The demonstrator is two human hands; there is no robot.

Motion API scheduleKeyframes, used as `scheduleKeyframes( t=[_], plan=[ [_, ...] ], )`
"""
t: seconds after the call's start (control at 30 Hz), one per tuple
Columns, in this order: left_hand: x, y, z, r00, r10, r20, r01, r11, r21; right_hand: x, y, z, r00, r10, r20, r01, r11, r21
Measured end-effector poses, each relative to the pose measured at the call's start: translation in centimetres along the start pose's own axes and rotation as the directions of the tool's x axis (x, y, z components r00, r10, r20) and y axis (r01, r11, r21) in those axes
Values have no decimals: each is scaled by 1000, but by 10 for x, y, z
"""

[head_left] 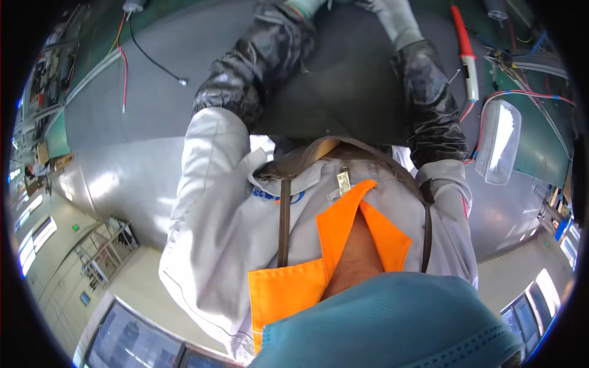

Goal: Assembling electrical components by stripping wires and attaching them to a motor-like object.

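My left hand (307, 6) reaches to the top edge of the view in a pale glove, with a dark sleeve cover below it. Only a strip of that glove shows, and its fingers are cut off. Also in a pale glove, my right hand (392, 17) lies beside it, a little to the right. The picture's edge hides its fingertips, so whatever either hand holds is out of sight. Below both hands spreads a dark grey mat (350, 80) on the worktable. To the right of my right forearm lies a slim red and white hand tool (465, 55) with a red cord.
A clear plastic box (498, 141) with white contents stands at the right. Loose wires (521, 67) tangle near it. At the upper left a grey cylindrical part (134, 5) trails red, yellow and black leads; a similar grey cylinder (496, 9) sits upper right.
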State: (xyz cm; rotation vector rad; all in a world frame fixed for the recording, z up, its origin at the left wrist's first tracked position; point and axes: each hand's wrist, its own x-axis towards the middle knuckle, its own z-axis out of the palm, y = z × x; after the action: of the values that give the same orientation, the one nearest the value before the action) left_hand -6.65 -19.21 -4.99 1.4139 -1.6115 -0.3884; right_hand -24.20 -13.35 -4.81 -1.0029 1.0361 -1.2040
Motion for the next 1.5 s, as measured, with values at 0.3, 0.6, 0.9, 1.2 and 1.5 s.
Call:
scheduleKeyframes(
  t=[0.3,0.6,0.9,1.2,1.5],
  plan=[
    [-83,1,-182,696,-420,582,718,426,-551,-144,-65,-70,959,-64,-277,-50,921,-386],
    [-214,11,-291,174,-408,896,889,457,36,-143,-148,-102,973,20,-231,-135,859,-495],
    [-158,43,-185,703,-67,708,610,569,-551,-161,-24,15,690,23,723,486,725,-487],
    [-123,111,-125,646,-282,709,732,-33,-680,-197,-71,21,958,-287,-4,234,789,-568],
    [-134,123,-113,633,-326,702,738,-17,-674,-199,-58,40,869,-493,-49,380,727,-572]
  ],
)
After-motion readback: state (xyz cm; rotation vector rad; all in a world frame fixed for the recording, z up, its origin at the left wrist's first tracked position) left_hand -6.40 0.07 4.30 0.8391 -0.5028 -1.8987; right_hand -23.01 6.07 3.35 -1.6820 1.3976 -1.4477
